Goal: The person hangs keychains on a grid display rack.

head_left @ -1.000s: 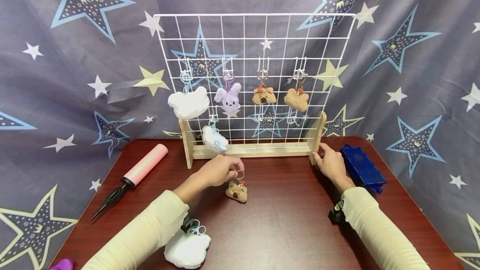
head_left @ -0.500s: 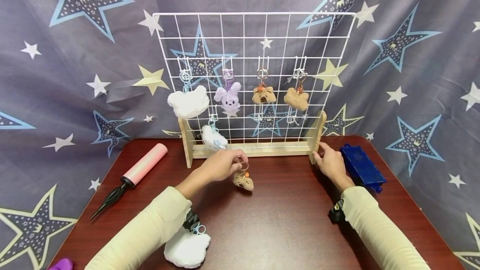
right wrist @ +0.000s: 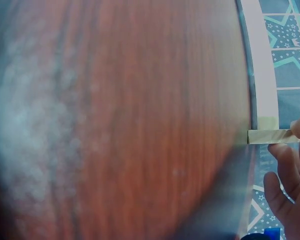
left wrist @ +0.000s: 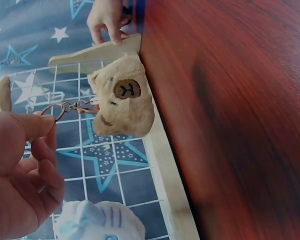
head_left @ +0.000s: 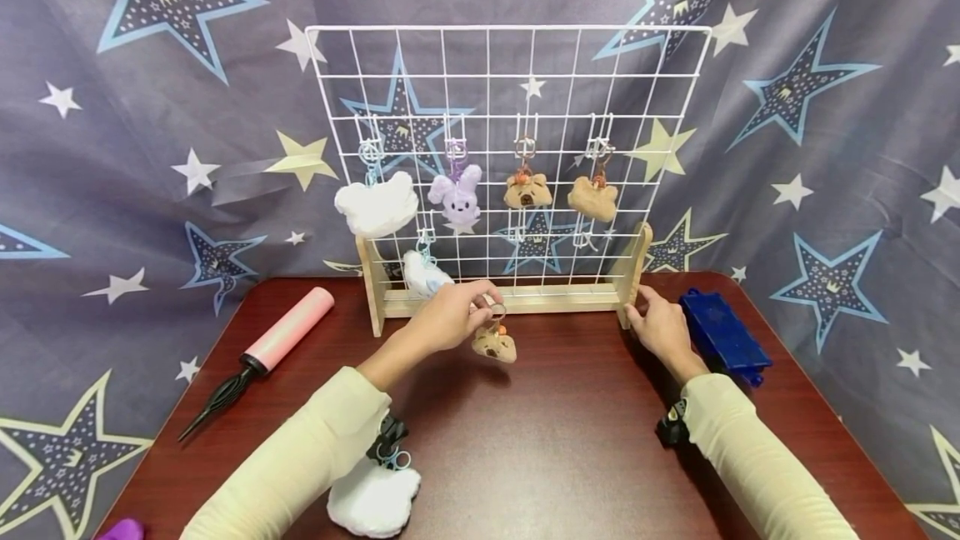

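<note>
My left hand [head_left: 448, 317] pinches the metal ring [left wrist: 53, 112] of a brown bear plush keychain [head_left: 495, 346]. In the left wrist view the bear dangles with its dark muzzle facing the camera, in front of the rack's lower wooden bar [left wrist: 172, 185]. A white wire grid rack [head_left: 510, 27] stands at the back of the table. My right hand [head_left: 662, 325] grips its right wooden foot [head_left: 636, 273] between thumb and fingers. On the upper hooks hang a white plush [head_left: 377, 205], a purple bunny [head_left: 457, 197], a brown bear [head_left: 528, 192] and another brown plush [head_left: 593, 199].
Below them hangs a white plush [head_left: 424, 275], close behind my left hand. Bare lower hooks [head_left: 585, 236] sit toward the right. A white plush keychain [head_left: 373, 498] lies near my left forearm. A pink pump [head_left: 291, 328] lies left, a blue box [head_left: 725, 335] right.
My left hand has lifted the bear keychain up and slightly right, toward the rack. My right hand has stayed on the wooden foot.
</note>
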The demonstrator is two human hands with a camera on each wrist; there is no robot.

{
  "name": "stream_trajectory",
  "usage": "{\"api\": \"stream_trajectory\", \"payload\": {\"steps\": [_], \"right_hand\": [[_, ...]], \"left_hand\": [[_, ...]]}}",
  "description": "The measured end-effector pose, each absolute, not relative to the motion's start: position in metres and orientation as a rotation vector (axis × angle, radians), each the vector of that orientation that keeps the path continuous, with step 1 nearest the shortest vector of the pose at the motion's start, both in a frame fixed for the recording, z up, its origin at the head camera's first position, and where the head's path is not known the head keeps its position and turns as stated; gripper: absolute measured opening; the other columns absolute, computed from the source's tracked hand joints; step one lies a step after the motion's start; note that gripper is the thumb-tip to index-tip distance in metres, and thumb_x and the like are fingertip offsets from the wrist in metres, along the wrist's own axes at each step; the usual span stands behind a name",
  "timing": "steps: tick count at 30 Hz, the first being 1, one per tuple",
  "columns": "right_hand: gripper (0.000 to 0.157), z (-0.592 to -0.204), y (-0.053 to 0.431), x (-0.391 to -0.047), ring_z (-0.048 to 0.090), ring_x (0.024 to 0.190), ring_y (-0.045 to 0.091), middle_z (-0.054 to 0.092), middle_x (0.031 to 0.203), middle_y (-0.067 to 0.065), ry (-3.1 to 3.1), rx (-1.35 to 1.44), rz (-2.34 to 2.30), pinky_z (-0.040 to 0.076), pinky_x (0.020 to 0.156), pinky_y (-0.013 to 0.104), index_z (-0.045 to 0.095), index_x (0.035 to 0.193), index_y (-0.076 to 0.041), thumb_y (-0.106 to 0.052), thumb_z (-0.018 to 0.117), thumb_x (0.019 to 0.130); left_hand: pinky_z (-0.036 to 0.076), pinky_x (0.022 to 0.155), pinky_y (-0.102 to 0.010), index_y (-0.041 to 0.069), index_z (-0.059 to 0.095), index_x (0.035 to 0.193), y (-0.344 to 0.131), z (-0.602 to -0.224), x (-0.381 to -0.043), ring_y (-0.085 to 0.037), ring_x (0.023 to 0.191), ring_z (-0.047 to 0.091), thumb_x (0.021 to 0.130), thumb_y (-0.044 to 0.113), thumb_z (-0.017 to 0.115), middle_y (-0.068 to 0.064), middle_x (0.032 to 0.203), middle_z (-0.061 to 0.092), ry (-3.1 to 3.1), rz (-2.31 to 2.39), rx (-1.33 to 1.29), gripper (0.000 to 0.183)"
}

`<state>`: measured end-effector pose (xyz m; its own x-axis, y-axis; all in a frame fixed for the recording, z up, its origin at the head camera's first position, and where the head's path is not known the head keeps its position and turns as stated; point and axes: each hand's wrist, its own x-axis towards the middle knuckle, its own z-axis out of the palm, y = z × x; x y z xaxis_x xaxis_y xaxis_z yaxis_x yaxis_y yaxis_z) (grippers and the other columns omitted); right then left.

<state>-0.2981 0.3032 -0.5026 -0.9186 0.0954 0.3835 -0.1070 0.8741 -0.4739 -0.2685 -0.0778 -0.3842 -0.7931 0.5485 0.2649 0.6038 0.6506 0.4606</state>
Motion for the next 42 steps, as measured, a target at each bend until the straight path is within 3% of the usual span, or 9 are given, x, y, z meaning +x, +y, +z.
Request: {"api": "stream_trajectory", "payload": {"steps": [16,26,33,42], "right_hand": [[0.042,-0.503,0.303,-0.298,0.073,0.088,0.045,0.078,0.092,0.018,-2.649,-0.013,0.710,0.055,0.077,0.059,0.062,0.133,-0.009,-0.023,0.069,0.094],[0.042,-0.503,0.302,-0.299,0.073,0.089,0.045,0.078,0.093,0.019,-2.647,-0.015,0.705,0.055,0.077,0.060,0.062,0.133,-0.009,-0.023,0.069,0.094],[0.042,-0.505,0.303,-0.299,0.073,0.089,0.046,0.078,0.093,0.018,-2.651,-0.008,0.702,0.054,0.077,0.060,0.062,0.133,-0.010,-0.023,0.069,0.094],[0.043,-0.506,0.303,-0.299,0.073,0.090,0.045,0.079,0.094,0.018,-2.654,-0.021,0.702,0.055,0.077,0.060,0.062,0.134,-0.011,-0.027,0.069,0.095]], "left_hand": [[0.051,0.067,-0.028,0.018,0.070,0.113,-0.064,-0.359,-0.279,-0.012,0.075,0.067,0.097,0.011,0.065,0.000,0.092,0.079,-2.715,-0.823,-0.945,0.018],[0.042,0.056,-0.025,0.019,0.070,0.116,-0.052,-0.352,-0.288,-0.009,0.057,0.053,0.097,0.014,0.064,0.002,0.089,0.077,-2.669,-0.884,-0.877,0.020],[0.045,0.059,-0.025,0.018,0.070,0.116,-0.045,-0.349,-0.296,-0.011,0.066,0.061,0.096,0.016,0.068,-0.001,0.096,0.078,-2.595,-0.950,-0.781,0.020],[0.042,0.055,-0.024,0.021,0.071,0.115,-0.039,-0.350,-0.305,-0.009,0.061,0.055,0.096,0.018,0.068,0.001,0.095,0.078,-2.598,-1.031,-0.665,0.019]]}}
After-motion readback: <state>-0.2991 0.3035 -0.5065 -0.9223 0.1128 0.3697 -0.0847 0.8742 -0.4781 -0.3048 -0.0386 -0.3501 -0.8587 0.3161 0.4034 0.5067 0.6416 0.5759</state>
